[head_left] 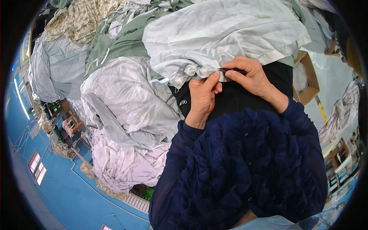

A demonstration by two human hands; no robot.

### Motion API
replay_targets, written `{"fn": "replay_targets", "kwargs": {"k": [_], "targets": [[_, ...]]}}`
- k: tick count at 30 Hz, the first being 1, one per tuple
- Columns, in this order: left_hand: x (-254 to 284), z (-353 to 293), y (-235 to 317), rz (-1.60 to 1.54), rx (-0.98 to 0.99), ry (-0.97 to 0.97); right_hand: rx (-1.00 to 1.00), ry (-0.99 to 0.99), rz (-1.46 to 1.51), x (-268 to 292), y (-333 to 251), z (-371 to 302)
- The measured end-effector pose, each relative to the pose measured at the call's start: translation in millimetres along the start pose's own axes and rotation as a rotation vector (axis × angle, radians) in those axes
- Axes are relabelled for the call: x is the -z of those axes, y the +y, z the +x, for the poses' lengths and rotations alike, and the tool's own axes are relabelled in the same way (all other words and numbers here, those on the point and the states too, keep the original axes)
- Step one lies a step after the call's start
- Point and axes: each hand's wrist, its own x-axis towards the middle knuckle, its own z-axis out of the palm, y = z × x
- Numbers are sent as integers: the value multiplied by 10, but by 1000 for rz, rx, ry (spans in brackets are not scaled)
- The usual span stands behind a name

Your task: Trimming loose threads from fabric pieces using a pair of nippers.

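Watching remotely, I see left hand (203,96) pinching white cloth (226,32), presumably steadying its edge; right hand (255,78), fingers clenched around black tool (234,70), meets it.

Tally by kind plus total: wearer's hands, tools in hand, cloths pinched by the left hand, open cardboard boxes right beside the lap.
Hands: 2 (left hand, right hand)
Tools: 1 (dark slim tool)
Pinched cloths: 1 (pale cloth)
Boxes: 1 (open cardboard box)
Total: 5
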Motion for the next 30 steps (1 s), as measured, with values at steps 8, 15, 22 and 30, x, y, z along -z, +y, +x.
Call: {"fn": "replay_targets", "kwargs": {"k": [8,15,22,30], "targets": [[-12,2,-3,5,14,-3,3,10,30,10,18,-2],[-7,-2,-2,4,25,10,-21,42,67,-4,50,-22],[10,-10,-16,6,20,1,-177,65,346,-23,-3,46],[11,-16,-36,33,15,-11,-176,93,198,71,33,93]]}}
